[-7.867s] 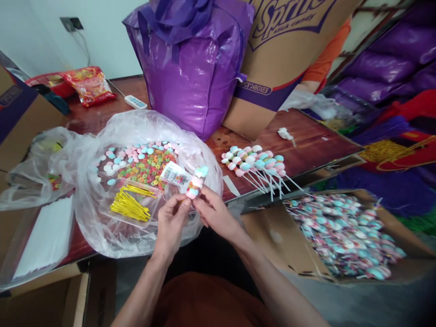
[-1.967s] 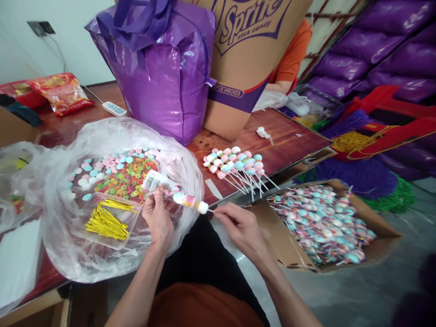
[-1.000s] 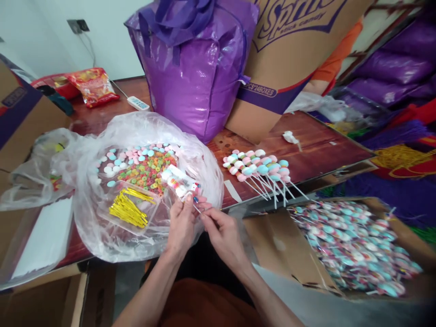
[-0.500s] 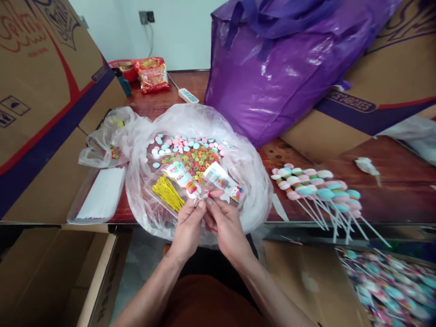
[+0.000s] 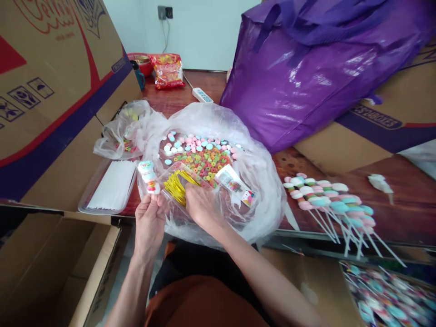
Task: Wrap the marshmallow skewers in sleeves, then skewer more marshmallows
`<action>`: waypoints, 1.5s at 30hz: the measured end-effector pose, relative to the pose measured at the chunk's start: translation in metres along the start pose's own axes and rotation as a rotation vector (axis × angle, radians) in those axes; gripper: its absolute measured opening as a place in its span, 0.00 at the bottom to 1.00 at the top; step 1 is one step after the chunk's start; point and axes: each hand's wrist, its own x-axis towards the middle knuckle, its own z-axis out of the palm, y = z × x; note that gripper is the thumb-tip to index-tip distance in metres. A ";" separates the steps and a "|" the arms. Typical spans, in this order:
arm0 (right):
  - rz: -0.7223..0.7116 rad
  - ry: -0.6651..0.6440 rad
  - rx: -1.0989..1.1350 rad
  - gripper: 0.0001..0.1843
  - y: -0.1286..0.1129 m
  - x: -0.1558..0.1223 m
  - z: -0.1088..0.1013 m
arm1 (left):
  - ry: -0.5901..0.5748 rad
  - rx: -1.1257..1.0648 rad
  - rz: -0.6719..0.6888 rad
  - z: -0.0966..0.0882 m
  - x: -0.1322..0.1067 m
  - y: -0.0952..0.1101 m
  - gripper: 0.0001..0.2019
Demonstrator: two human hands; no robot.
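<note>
My left hand (image 5: 150, 220) pinches the lower end of a wrapped candy skewer (image 5: 149, 176), which stands upright in a printed clear bag. The hand is closed and sits in front of the table edge. My right hand (image 5: 201, 205) reaches into a clear plastic box (image 5: 169, 198) of gold twist ties (image 5: 175, 187). Its fingers are bent down with the tips against the ties, partly hidden behind the hand. Behind it lie small ring candies (image 5: 207, 162) and pastel round candies (image 5: 194, 143) on a spread plastic bag (image 5: 269, 200). A printed wrapper (image 5: 235, 185) rests right of my right hand.
White sticks (image 5: 112, 186) fill a tray at left. Finished candy skewers (image 5: 330, 200) are piled at right, beside a knife-like strip (image 5: 291, 217). A box of wrapped skewers (image 5: 391, 295) stands below. A purple bag (image 5: 306, 77) and cardboard boxes (image 5: 61, 113) border the table.
My hands have parted. The left has moved left with the wrapped skewer, now held upright; the right has gone forward to the twist ties. The view has shifted slightly left.
</note>
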 end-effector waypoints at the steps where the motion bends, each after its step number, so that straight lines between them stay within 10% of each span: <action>1: 0.002 -0.001 0.008 0.16 0.000 0.000 0.001 | -0.001 -0.004 -0.002 0.000 0.000 -0.001 0.14; 17: 0.017 0.364 1.274 0.07 0.057 -0.040 0.003 | -0.025 0.227 -0.004 0.030 0.005 -0.028 0.13; 35: 0.134 0.597 1.304 0.11 0.085 -0.068 0.020 | -0.341 0.404 -0.010 0.076 -0.023 -0.083 0.12; 45: -0.010 0.548 1.527 0.10 0.100 -0.079 0.021 | -0.387 0.156 -0.544 0.102 -0.033 -0.068 0.20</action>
